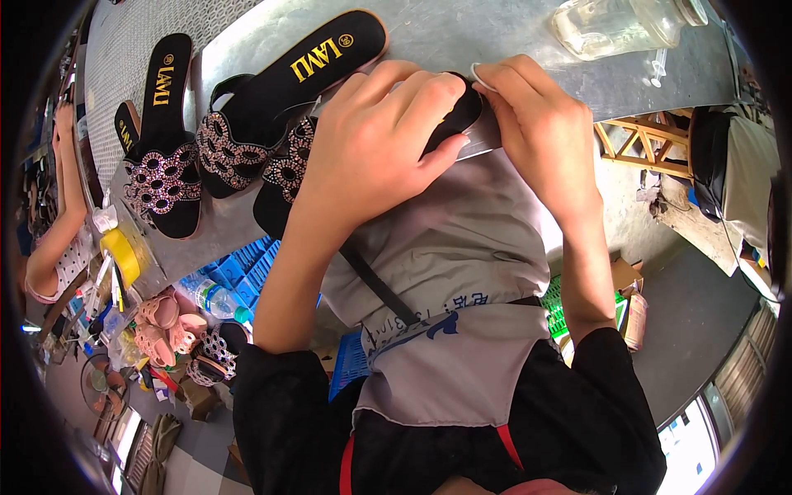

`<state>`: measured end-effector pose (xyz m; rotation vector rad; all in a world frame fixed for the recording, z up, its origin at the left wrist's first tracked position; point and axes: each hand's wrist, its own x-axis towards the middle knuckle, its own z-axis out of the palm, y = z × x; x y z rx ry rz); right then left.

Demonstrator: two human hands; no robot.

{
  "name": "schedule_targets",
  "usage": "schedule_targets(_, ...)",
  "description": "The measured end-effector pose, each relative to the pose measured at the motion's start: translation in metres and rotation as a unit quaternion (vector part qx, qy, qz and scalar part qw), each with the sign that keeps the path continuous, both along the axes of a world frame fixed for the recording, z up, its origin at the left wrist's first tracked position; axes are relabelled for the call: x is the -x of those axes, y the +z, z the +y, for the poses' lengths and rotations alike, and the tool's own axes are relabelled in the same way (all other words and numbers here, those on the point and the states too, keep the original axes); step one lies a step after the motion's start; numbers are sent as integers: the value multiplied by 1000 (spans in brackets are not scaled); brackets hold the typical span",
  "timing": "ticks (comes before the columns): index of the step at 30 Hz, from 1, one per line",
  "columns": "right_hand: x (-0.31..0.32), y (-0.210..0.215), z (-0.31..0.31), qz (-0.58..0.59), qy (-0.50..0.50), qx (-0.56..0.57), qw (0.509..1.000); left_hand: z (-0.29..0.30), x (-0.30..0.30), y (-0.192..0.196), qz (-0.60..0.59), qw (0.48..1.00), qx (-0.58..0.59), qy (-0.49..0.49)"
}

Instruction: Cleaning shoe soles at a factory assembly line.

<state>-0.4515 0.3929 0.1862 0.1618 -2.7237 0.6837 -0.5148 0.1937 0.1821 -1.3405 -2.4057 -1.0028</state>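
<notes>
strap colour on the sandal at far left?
Black strap with looped cutouts edged in pinkish rhinestones; the sandal itself is black. Head view.

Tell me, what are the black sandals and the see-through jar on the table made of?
The black sandals look like matte, suede-like fabric or foam, judging by the dull surface; their straps carry shiny beads that glint like plastic or glass. The jar looks like clear glass or plastic: the table, seemingly dull grey sheet metal, shows through it.

Matt black sandal [285, 177], glittery beaded strap; dull grey metal table [495, 33]; clear glass jar [615, 25].
</notes>
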Motion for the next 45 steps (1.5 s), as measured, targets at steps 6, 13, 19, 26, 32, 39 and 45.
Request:
schedule_targets(6,-4,11,3,-26,17,-10,999,-1,-1,-1,-2,1000,-2,0)
schedule_targets(13,-4,9,-4,-16,-10,-10,1000,-2,-1,0,5,1000,1,6)
schedule_targets(19,-3,8,-2,-25,-18,-1,1000,1,-1,0,-3,1000,-8,-2)
schedule_targets(26,-7,12,-4,-33,-18,0,999,0,0,-1,-7,1000,-17,0)
schedule_targets(32,0,8,-5,-14,-31,11,999,-1,-1,-1,-5,1000,-12,-1)
schedule_targets(39,-44,11,-15,-47,-17,40,998,-1,-1,-2,-16,1000,-10,4)
schedule_targets(45,-38,14,-19,-78,-40,3,996,2,-1,5,-2,1000,2,11)
